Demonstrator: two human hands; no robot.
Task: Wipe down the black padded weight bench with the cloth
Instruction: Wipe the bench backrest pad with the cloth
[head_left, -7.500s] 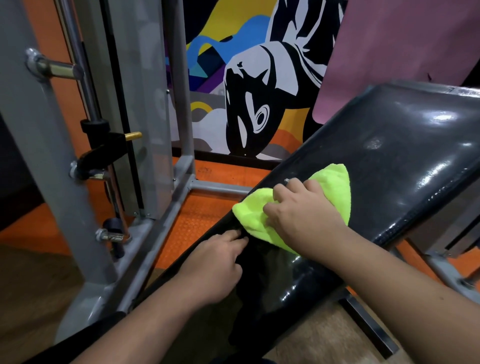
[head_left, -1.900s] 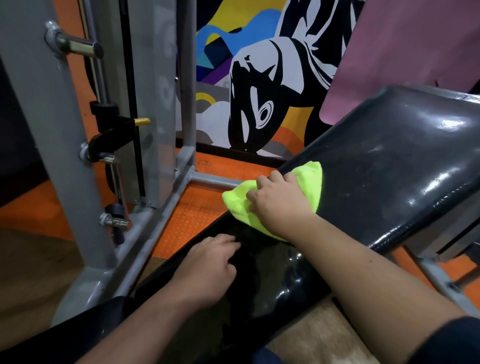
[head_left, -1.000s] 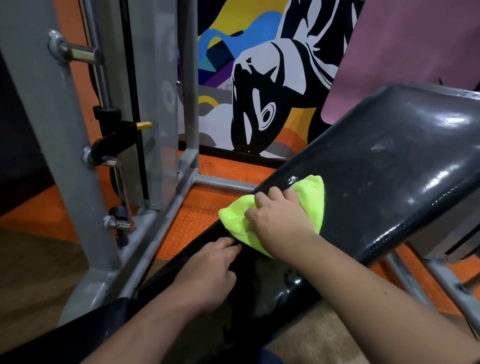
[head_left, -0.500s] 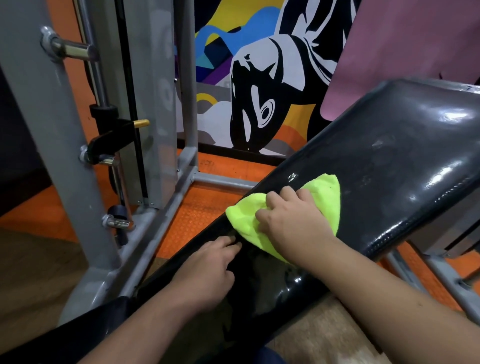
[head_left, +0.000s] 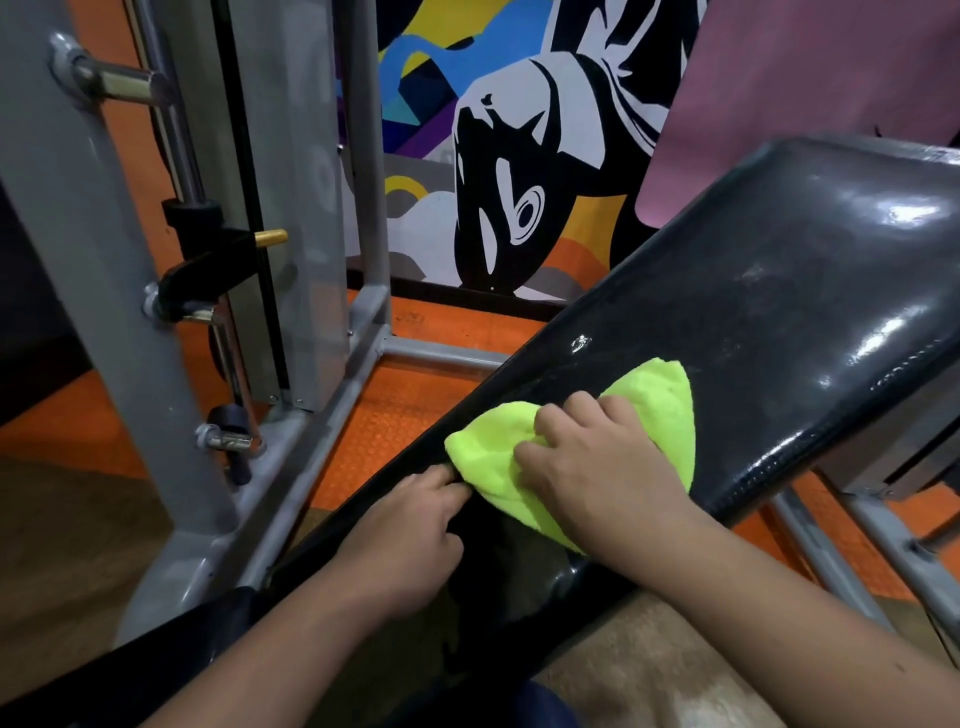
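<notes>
Pressing a yellow-green cloth (head_left: 660, 410) onto the black padded surface (head_left: 779, 312) near its left edge, right hand (head_left: 597, 467) curled over the fabric; left hand (head_left: 405, 535) resting just beside it, fingers loosely bent, holding nothing.

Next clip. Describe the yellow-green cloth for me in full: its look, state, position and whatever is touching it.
The cloth is bright yellow-green with a soft, fuzzy pile like microfibre, bunched and folded into a rough wedge. It lies on the sloping black padded bench, near its lower left edge. The right hand lies on its middle with fingers curled over it, pressing it to the pad. The left hand rests on the pad just below, fingertips meeting the cloth's lower corner.
</notes>
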